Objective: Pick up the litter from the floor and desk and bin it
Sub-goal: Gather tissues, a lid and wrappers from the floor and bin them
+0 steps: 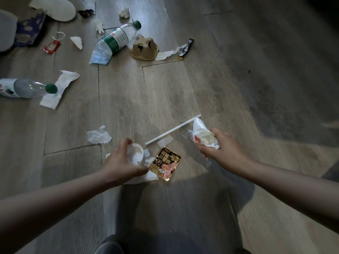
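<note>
Our right hand (226,150) is clenched round a wad of wrappers (201,134): crumpled white paper with clear film trailing below the fist, held just above the floor (229,79). Our left hand (124,162) arches over a small white cup (137,153) sitting on tissue (149,177) on the floor. The fingers are at its far rim and the thumb is spread wide toward a snack packet (166,165) just beside it. We can't tell if that grip is closed. A white straw (172,130) lies between the hands, with a paper scrap (165,141) just beside it. A crumpled white wad (98,136) is left of the cup. Further out we see a near bottle (27,88) resting on a napkin (60,88), a far bottle (117,39), a cardboard holder (145,48) and a black sachet (186,49).
</note>
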Tool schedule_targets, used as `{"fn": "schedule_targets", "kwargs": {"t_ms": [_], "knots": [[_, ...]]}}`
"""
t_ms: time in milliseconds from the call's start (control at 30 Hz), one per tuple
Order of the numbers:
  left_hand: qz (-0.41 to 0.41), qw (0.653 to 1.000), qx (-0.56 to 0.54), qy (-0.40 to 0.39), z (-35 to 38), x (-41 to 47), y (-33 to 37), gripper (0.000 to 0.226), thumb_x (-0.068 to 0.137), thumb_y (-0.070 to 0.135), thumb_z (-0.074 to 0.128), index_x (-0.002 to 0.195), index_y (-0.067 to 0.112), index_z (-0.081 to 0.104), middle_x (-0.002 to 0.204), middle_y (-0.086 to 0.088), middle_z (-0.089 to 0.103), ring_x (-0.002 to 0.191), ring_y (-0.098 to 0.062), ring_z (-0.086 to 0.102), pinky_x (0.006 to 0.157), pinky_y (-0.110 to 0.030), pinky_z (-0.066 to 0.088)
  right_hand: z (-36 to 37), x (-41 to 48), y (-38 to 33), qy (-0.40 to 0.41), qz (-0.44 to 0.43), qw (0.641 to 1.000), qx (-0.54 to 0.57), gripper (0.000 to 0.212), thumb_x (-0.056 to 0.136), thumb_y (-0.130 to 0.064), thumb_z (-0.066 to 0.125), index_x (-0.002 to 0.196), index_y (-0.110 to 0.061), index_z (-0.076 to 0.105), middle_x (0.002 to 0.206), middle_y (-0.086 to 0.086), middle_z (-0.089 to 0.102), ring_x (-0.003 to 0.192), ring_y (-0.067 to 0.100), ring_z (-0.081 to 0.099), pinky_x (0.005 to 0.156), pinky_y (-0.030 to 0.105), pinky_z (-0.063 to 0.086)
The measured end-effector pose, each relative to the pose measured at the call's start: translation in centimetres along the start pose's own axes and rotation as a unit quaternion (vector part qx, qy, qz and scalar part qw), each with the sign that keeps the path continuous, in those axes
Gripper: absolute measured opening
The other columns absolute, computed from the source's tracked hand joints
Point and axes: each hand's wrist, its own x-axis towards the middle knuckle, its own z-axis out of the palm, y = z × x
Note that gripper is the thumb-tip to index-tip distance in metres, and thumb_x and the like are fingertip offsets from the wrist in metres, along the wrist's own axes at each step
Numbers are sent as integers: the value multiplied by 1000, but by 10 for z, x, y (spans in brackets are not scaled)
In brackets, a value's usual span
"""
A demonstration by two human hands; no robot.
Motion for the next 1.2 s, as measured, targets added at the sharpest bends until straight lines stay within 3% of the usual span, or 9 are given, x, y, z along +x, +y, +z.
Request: {"fn": "schedule_targets", "kwargs": {"t_ms": [133, 300, 433, 567, 633, 833, 933, 1033, 1200], "knots": [[20, 1000, -14, 16, -18, 0, 18, 93, 50, 51, 79, 126, 29, 30, 112, 0, 45, 99, -22, 52, 72, -31, 47, -2, 2, -8, 5, -5, 1000, 13, 24, 81, -47, 66, 79, -27, 53, 74, -6, 61, 65, 3, 56, 50, 15, 37], [52, 998, -13, 41, -55, 7, 51, 85, 58, 47, 83, 123, 34, 30, 107, 2, 49, 86, -14, 52, 58, -17, 41, -16, 9, -25, 10, -8, 999, 34, 20, 80, -51, 66, 81, -40, 50, 89, -4, 56, 75, 6, 55, 60, 20, 34], [74, 994, -77, 38, -96, 17, 93, 80, 56, 41, 86, 116, 35, 33, 98, -1, 63, 76, -14, 65, 58, -31, 58, -38, 21, -44, 42, 9, 998, 48, 28, 82, -54, 64, 102, -35, 57, 98, -3, 57, 84, 8, 56, 64, 21, 36], [70, 991, -101, 58, -142, 17, 139, 73, 59, 35, 87, 111, 35, 35, 83, 1, 60, 64, -11, 64, 43, -13, 47, -73, 28, -76, 63, 43, 993, 85, 32, 83, -57, 62, 105, -34, 58, 96, -1, 61, 82, 9, 61, 63, 22, 41], [56, 992, -97, 61, -167, 7, 165, 73, 60, 34, 86, 111, 35, 34, 83, 1, 59, 65, -12, 60, 42, -13, 46, -96, 23, -99, 74, 61, 991, 95, 29, 84, -55, 63, 102, -33, 58, 95, -1, 61, 83, 11, 61, 64, 24, 41], [36, 990, -118, 74, -252, -62, 260, 74, 59, 34, 87, 108, 38, 33, 85, 9, 55, 73, -7, 56, 52, -22, 48, -190, -19, -202, 103, 92, 983, 118, 22, 82, -48, 64, 92, -31, 55, 93, -3, 57, 84, 8, 57, 61, 22, 38], [26, 989, -123, 77, -308, -111, 319, 76, 51, 43, 85, 106, 38, 33, 85, 7, 58, 76, -12, 59, 60, -25, 49, -250, -50, -271, 111, 90, 983, 116, 26, 77, -62, 59, 92, -41, 52, 95, -8, 53, 82, -1, 54, 59, 16, 36], [24, 986, -149, 72, -365, -161, 380, 76, 50, 44, 78, 110, 36, 33, 90, 1, 58, 79, -19, 59, 69, -39, 54, -309, -84, -343, 130, 77, 982, 113, 24, 70, -72, 50, 88, -56, 47, 94, -13, 48, 83, -9, 51, 57, 8, 36], [71, 979, -159, 102, -469, -241, 486, 75, 50, 51, 78, 107, 40, 31, 96, 2, 59, 83, -16, 60, 67, -31, 47, -414, -141, -462, 168, 38, 980, 95, 34, 74, -76, 49, 100, -54, 45, 100, -15, 46, 86, -9, 52, 62, 11, 43]]}}
